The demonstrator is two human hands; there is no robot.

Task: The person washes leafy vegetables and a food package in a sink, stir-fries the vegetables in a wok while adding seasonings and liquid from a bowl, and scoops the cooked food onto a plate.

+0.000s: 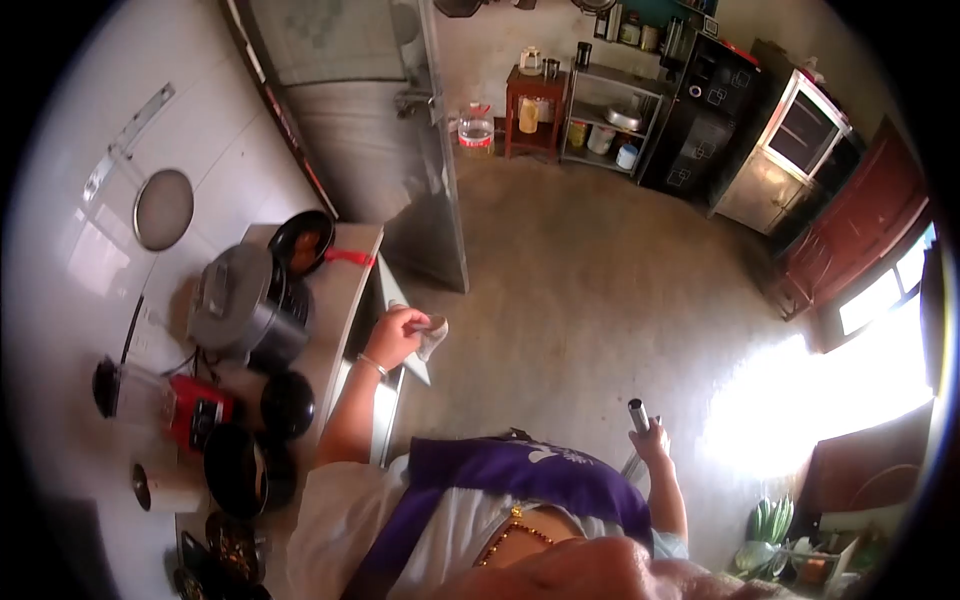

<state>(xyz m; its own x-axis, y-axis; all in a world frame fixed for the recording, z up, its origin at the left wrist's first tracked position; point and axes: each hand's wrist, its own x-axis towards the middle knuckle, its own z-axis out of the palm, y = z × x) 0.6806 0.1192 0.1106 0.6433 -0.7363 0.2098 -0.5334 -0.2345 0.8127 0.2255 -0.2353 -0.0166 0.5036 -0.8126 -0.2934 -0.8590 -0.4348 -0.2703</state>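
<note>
My left hand (395, 335), with a bangle on the wrist, is closed on a small beige cloth (434, 337) that hangs from the fingers. It is beside the counter edge, over a white cabinet door (412, 358) that stands open. Lower down on the right, my right hand (652, 440) is wrapped round a shiny metal tube (637, 408) with its hollow-looking end pointing up. The tube's lower part is mostly hidden by the hand and body, so its kind is unclear.
On the counter (345, 290) are a pressure-cooker-like pot (245, 305), a black pan (303, 243) with a red handle, a red blender (198, 412) and a black pot (245, 470). A grey door (375, 130) stands beyond. Shelves (615, 95) and a black fridge (700, 115) line the far wall.
</note>
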